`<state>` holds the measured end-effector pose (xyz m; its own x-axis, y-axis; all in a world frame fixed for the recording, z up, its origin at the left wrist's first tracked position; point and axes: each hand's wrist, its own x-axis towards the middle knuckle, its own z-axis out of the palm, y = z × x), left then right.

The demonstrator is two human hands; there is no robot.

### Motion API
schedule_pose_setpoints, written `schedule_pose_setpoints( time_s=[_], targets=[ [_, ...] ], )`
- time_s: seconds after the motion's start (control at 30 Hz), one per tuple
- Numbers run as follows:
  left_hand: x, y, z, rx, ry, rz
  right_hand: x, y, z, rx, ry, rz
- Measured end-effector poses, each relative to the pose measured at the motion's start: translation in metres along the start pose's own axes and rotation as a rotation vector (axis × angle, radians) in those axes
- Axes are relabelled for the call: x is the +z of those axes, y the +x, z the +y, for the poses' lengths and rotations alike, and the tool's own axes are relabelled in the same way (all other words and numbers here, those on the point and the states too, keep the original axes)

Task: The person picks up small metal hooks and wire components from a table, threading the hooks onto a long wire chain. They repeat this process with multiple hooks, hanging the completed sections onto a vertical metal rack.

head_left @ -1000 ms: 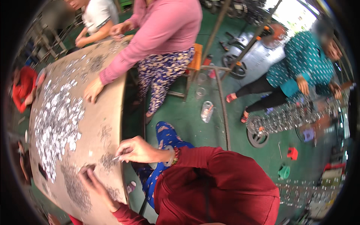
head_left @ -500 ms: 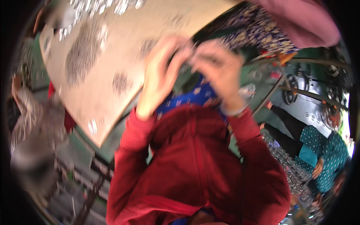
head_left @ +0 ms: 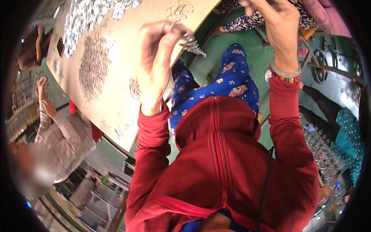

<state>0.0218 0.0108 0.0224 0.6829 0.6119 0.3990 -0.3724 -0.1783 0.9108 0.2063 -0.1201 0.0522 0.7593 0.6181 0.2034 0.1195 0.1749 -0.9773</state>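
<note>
Left hand [head_left: 154, 58]: fingers were clamped on small metal pieces [head_left: 194, 47]; right hand [head_left: 282, 25]: well apart, finger state I couldn't tell

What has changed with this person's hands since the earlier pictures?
The right hand, close to the left hand half a second ago, has moved away to the right. The left hand now plainly pinches dangling small metal pieces; blur hides when they were picked up. The silver heap and dark pile stay on the table.
</note>
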Motion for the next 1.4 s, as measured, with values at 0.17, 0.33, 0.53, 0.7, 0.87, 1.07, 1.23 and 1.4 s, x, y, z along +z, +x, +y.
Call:
schedule_pose_setpoints(
  time_s=[0.17, 0.33, 0.53, 0.7, 0.87, 1.07, 1.23, 1.4],
  targets=[
    [-0.011, -0.007, -0.006, -0.045, -0.002, 0.078, 0.029, 0.059, 0.021, -0.068, 0.114, -0.142],
    [-0.015, -0.007, -0.013, -0.193, -0.180, 0.059, 0.080, 0.139, 0.124, -0.062, -0.206, -0.373],
    [-0.017, -0.017, -0.036, -0.193, -0.067, -0.041, 0.149, 0.177, 0.179, -0.171, -0.634, -0.470],
    [-0.018, -0.028, -0.039, -0.191, -0.054, -0.068, 0.198, 0.188, 0.202, -0.465, -0.861, -0.428],
    [-0.017, -0.025, -0.028, -0.220, -0.021, -0.104, 0.203, 0.201, 0.199, -0.405, -1.029, -0.486],
    [-0.020, -0.035, -0.015, -0.167, 0.076, -0.053, 0.176, 0.170, 0.155, 0.005, -0.619, -0.528],
    [-0.012, -0.033, -0.014, -0.137, 0.171, -0.009, 0.094, 0.079, 0.084, 0.059, -0.326, -0.487],
    [-0.009, -0.028, -0.002, -0.135, 0.279, 0.039, 0.064, 0.010, 0.034, 0.204, 0.173, -0.434]
  ],
)
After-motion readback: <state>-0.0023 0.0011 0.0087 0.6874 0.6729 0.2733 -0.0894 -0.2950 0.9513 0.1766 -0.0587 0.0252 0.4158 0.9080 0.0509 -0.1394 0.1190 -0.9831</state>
